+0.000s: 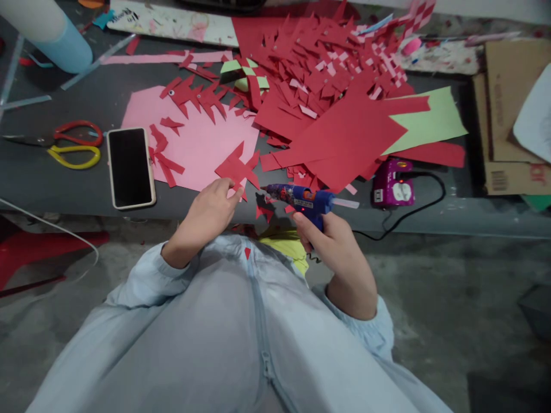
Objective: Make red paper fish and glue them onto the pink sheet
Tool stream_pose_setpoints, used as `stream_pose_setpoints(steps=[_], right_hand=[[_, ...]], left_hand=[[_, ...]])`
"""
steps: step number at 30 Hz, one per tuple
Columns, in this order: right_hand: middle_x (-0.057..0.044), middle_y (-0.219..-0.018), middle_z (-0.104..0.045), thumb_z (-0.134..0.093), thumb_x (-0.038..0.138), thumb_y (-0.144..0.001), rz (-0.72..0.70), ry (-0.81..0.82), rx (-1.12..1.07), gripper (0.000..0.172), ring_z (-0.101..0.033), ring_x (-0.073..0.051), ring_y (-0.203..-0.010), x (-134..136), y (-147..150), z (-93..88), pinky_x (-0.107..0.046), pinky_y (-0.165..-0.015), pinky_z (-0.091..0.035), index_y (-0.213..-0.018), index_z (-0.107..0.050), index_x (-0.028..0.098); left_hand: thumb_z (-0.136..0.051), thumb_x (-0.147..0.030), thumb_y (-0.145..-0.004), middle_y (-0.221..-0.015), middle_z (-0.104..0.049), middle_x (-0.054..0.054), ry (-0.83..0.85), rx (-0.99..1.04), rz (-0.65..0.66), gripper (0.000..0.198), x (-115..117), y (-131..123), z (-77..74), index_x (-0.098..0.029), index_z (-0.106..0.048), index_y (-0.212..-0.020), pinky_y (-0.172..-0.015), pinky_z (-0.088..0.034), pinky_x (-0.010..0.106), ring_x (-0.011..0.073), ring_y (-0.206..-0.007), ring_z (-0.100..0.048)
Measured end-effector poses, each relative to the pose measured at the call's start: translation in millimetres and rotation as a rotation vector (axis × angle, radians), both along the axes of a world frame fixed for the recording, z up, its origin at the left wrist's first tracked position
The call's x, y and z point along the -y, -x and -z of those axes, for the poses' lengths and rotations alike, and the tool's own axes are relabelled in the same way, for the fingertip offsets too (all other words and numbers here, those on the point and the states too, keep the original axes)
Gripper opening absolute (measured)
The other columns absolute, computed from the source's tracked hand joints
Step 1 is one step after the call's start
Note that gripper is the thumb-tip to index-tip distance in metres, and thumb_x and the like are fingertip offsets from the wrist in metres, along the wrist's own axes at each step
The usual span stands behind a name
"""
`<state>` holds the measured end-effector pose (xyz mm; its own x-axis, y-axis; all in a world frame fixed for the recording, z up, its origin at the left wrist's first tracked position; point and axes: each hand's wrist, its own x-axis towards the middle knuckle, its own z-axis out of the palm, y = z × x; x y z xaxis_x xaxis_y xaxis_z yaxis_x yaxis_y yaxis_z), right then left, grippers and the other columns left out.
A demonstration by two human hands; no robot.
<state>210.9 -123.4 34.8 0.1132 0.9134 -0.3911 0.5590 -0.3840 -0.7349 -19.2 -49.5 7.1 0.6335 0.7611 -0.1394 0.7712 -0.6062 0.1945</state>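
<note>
Phone [130, 167] beside scissors [48, 139], red paper heap [316, 66] beyond glue gun [297, 196].

glue gun [317, 202]: blue | cut paper [236, 165]: red | sheet [200, 140]: pink | scissor handles [59, 135]: red, yellow | strip [420, 16]: red-pink checks

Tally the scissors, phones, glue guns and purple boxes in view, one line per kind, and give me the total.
Scissors: 1 pair
Phone: 1
Glue gun, in the right hand: 1
Purple box: 1
Total: 4
</note>
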Motion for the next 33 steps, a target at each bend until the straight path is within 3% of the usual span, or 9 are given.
stream_pose_setpoints(steps=[7, 15, 22, 28, 33], right_hand=[[0.002, -0.044, -0.05, -0.047, 0.077, -0.081, -0.016, 0.017, 0.029, 0.057, -0.046, -0.013, -0.044, -3, 5, -5.6, -0.028, -0.048, -0.036, -0.062, -0.046, 0.024], [0.001, -0.044, -0.05, -0.045, 0.076, -0.081, -0.029, 0.045, 0.038, 0.055, -0.047, -0.014, -0.045, -5, 7, -6.7, -0.029, -0.051, -0.036, -0.063, -0.045, 0.024], [0.001, -0.048, -0.051, -0.047, 0.073, -0.082, -0.026, 0.009, 0.057, 0.051, -0.047, -0.015, -0.049, -4, 5, -4.5, -0.029, -0.052, -0.035, -0.066, -0.045, 0.024], [0.001, -0.05, -0.051, -0.051, 0.068, -0.084, -0.006, -0.038, 0.09, 0.048, -0.045, -0.015, -0.049, -2, 4, 0.0, -0.029, -0.05, -0.033, -0.063, -0.045, 0.025], [-0.002, -0.058, -0.057, -0.054, 0.054, -0.085, -0.011, -0.169, 0.196, 0.033, -0.052, -0.019, -0.055, 2, 2, 5.8, -0.03, -0.054, -0.038, -0.077, -0.06, 0.022]], left_hand=[[-0.05, -0.017, -0.092, -0.135, -0.054, 0.016, 0.067, -0.01, 0.07, 0.04, -4, 8, -6.1, -0.023, -0.065, -0.129, -0.096, -0.051, 0.041, 0.0304, -0.126, -0.054], [-0.041, -0.013, -0.094, -0.123, -0.062, 0.019, 0.014, -0.001, 0.019, 0.04, -8, 4, 0.4, -0.006, -0.058, -0.129, -0.091, -0.052, 0.039, 0.0275, -0.11, -0.061], [-0.033, -0.022, -0.101, -0.121, -0.062, 0.017, -0.012, -0.028, 0.035, 0.041, -4, 1, -2.7, -0.013, -0.06, -0.13, -0.089, -0.051, 0.038, 0.0255, -0.111, -0.06], [-0.042, -0.022, -0.099, -0.126, -0.059, 0.016, 0.037, 0.017, 0.034, 0.036, -2, 3, -6.6, -0.02, -0.066, -0.126, -0.093, -0.049, 0.04, 0.0268, -0.114, -0.059], [-0.046, -0.016, -0.093, -0.126, -0.059, 0.017, 0.042, 0.039, 0.035, 0.045, -6, 6, -2.7, -0.014, -0.055, -0.137, -0.093, -0.051, 0.039, 0.0269, -0.113, -0.06]])
